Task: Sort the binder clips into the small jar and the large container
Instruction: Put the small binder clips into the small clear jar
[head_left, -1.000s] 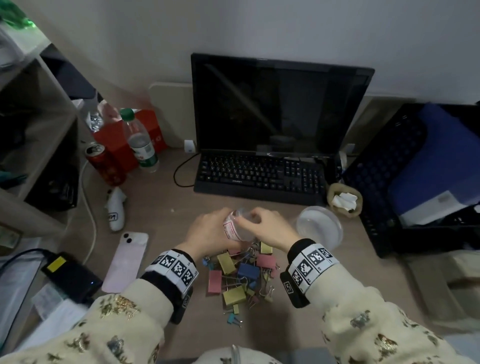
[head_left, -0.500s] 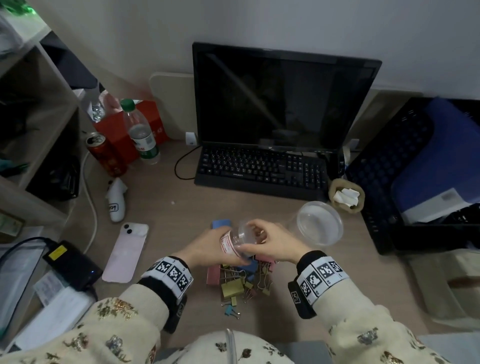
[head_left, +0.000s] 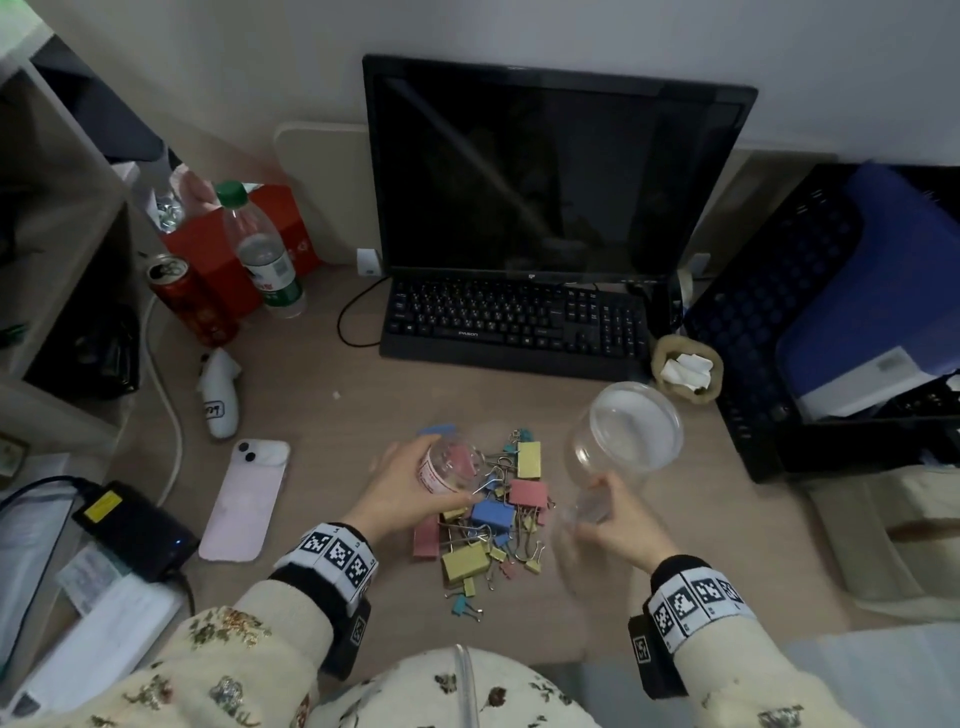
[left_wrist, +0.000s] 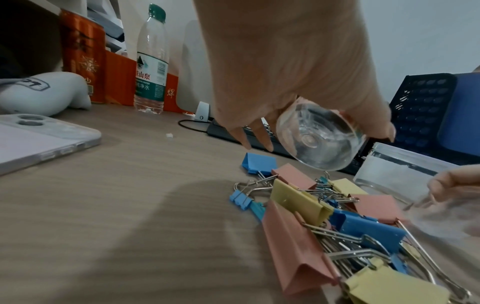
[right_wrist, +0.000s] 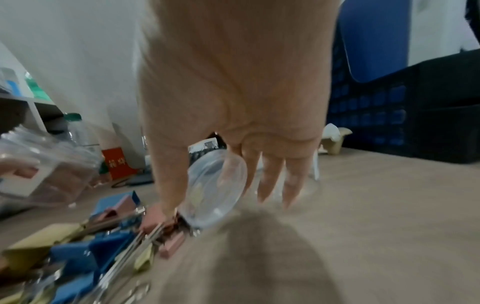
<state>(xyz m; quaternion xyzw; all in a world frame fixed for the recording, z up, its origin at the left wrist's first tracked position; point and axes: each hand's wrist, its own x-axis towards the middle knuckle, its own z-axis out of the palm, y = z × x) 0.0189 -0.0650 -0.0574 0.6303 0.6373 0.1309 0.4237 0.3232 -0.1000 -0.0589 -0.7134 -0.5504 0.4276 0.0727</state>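
My left hand (head_left: 439, 475) grips a small clear jar (head_left: 457, 460) with a white and red label, tilted on its side just above the desk; its round base (left_wrist: 320, 137) fills the left wrist view. Below it lies a pile of pink, blue and yellow binder clips (head_left: 493, 514), several large and several small. My right hand (head_left: 597, 506) holds a clear round lid (right_wrist: 215, 189) between thumb and fingers, right of the pile. The large clear container (head_left: 623, 431) stands open on the desk just beyond that hand.
A black keyboard (head_left: 514, 325) and monitor (head_left: 556, 166) stand behind the pile. On the left are a pink phone (head_left: 244, 499), a white device (head_left: 221, 395), a red can (head_left: 192, 301) and a water bottle (head_left: 265, 254). A black crate (head_left: 831, 312) borders the right.
Both hands were together on the jar. Now they have parted: my right hand has moved right with the clear lid, while my left keeps the jar over the clips.
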